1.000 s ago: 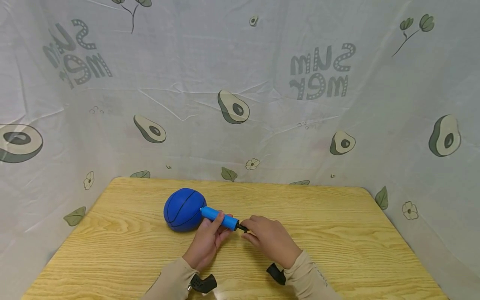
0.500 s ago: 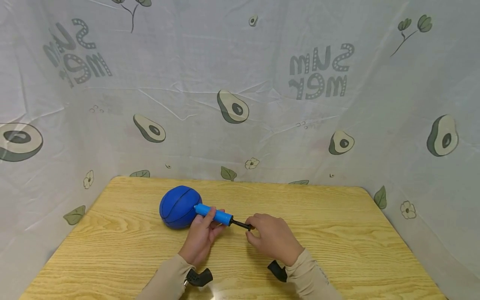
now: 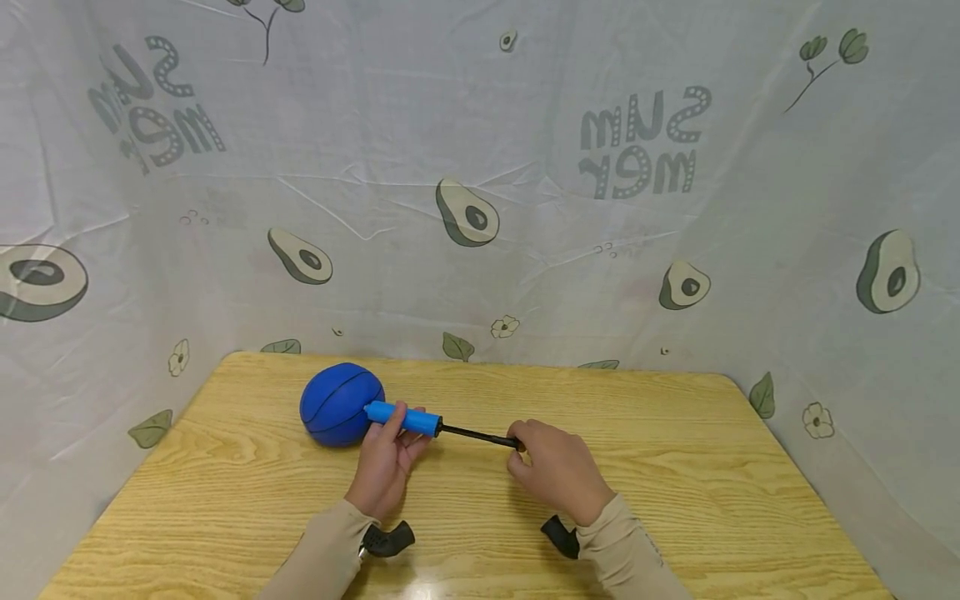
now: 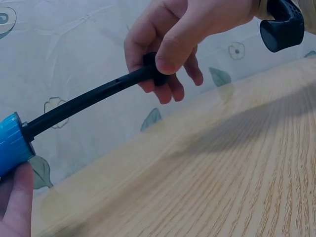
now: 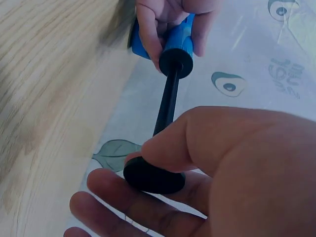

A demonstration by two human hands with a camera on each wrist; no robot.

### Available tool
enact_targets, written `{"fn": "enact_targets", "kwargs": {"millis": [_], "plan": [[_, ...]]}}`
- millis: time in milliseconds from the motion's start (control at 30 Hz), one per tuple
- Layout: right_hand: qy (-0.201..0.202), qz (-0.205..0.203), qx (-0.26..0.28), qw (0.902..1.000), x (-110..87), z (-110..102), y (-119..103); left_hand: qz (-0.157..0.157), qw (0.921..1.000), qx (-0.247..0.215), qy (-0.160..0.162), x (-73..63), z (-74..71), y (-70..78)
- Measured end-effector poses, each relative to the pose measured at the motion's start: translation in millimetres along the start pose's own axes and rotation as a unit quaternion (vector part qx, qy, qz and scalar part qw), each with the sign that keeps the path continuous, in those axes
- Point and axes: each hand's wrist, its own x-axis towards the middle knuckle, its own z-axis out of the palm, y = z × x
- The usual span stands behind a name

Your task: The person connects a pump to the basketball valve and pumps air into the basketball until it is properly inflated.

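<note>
A blue ball with black seam lines (image 3: pixel 341 406) sits at the left of the table. The nozzle end of a blue hand pump (image 3: pixel 420 422) meets the ball's right side. My left hand (image 3: pixel 385 462) grips the pump's barrel, thumb on top. My right hand (image 3: pixel 558 467) pinches the black end knob (image 5: pixel 154 176) of the plunger between thumb and fingers. The black plunger rod (image 4: pixel 89 104) stands far out of the barrel, a long stretch of it bare between the hands. In the right wrist view the ball is mostly hidden behind my left hand and the pump.
Both hands work over a wood-grain table (image 3: pixel 637 442). Behind and beside it hangs a pale curtain (image 3: pixel 375 125) printed with avocados, leaves and mirrored lettering. A black wrist device (image 3: pixel 388 539) shows at the left sleeve, and another black device (image 3: pixel 561 536) at the right.
The plunger rod has come far out of the barrel. My left hand, the pump and the ball have shifted left, while my right hand has moved somewhat right with the knob.
</note>
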Motion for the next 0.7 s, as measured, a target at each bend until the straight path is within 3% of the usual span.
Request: {"fn": "enact_targets", "kwargs": {"millis": [167,333,700], "plan": [[0.002,-0.040,-0.014,0.9991,1.2,0.3,1.7,0.010,0.9998,0.017,-0.001,-2.1,-0.3,-0.8],[-0.008,-0.094,-0.019,0.9954,1.4,0.5,2.1,-0.011,0.9998,0.018,0.003,-3.1,4.0,-3.5],[-0.008,-0.135,-0.022,0.9905,2.8,9.3,-2.1,-0.034,0.9960,0.066,-0.049,-14.4,22.4,-18.6]]}}
